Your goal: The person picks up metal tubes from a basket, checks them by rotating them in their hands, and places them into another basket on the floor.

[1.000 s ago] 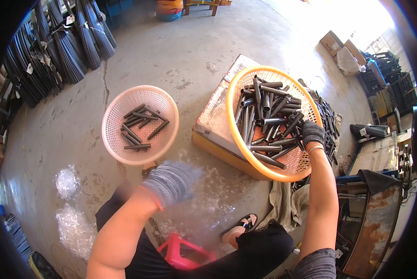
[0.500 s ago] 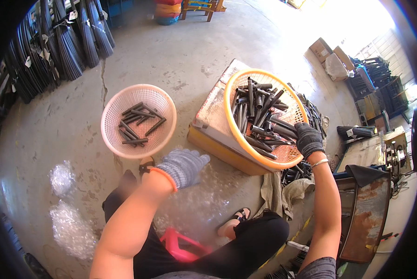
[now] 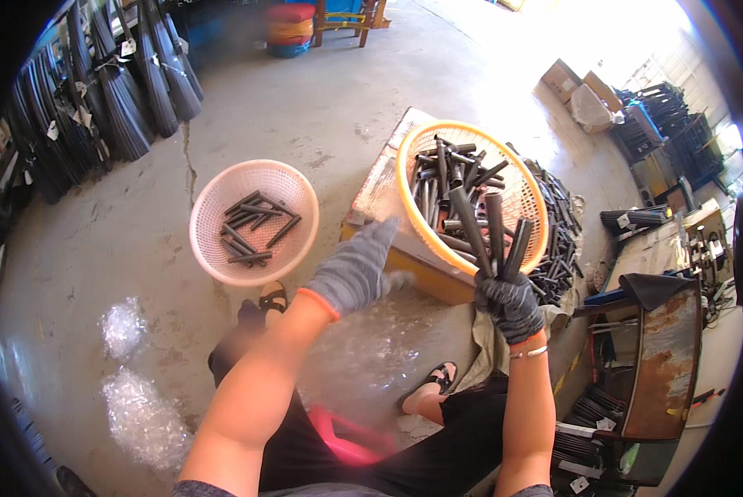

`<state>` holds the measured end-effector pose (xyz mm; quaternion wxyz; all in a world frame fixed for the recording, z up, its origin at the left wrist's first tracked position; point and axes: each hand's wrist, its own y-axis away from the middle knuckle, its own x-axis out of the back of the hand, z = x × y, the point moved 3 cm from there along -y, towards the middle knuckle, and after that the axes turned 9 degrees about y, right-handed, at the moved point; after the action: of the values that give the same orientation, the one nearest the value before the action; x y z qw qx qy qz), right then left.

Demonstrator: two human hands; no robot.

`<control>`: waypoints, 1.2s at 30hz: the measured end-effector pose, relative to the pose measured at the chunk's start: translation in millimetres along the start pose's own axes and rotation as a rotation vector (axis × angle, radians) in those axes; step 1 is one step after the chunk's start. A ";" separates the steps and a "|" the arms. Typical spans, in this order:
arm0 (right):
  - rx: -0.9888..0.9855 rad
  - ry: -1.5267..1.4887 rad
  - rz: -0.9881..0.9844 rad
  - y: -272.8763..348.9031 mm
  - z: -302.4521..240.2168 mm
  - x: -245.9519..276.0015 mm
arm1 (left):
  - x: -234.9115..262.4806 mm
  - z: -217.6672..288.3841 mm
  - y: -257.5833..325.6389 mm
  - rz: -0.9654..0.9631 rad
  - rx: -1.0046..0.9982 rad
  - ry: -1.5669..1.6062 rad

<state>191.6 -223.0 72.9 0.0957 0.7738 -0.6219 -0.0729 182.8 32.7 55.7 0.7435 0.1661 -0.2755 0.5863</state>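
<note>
Several short black tubes (image 3: 496, 228) stick up out of my right hand (image 3: 510, 305), which is wrapped round their lower ends just outside the basket's near rim. Behind them an orange plastic basket (image 3: 540, 207), partly filled with more black tubes (image 3: 438, 170), rests tilted on a box (image 3: 384, 178). My left hand (image 3: 353, 272), in a grey glove with an orange cuff, hovers at the box's near left side, fingers spread and blurred, holding nothing. To its left on the floor stands a pale pink basket (image 3: 309, 195) with several thin dark tubes (image 3: 255, 217) inside.
A heap of black tubes (image 3: 560, 240) lies on cloth to the right of the box. Bundled black strips (image 3: 118, 108) hang at the far left. Clear plastic bags (image 3: 139, 414) lie at lower left, and a pink stool (image 3: 346, 439) is beneath me. A rusty panel (image 3: 661, 364) stands at right.
My right hand has drawn several tubes out of the orange basket and moved left and nearer to me. My left hand has risen and shifted right toward the box.
</note>
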 end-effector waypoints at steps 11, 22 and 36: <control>-0.245 0.115 -0.599 11.6 61.0 -54.9 | -20.6 7.4 -13.5 -0.093 0.153 1.066; -0.389 -0.095 -0.760 29.2 85.4 -47.7 | -34.9 20.5 5.6 -0.357 0.131 0.977; -0.393 -0.069 -0.650 24.1 90.6 -54.3 | -44.0 21.1 3.6 -0.290 0.203 0.843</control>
<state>136.0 -180.2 -9.7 0.1931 0.8947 -0.3212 -0.2430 167.8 -12.8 45.6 0.8451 0.0217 0.1362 0.5165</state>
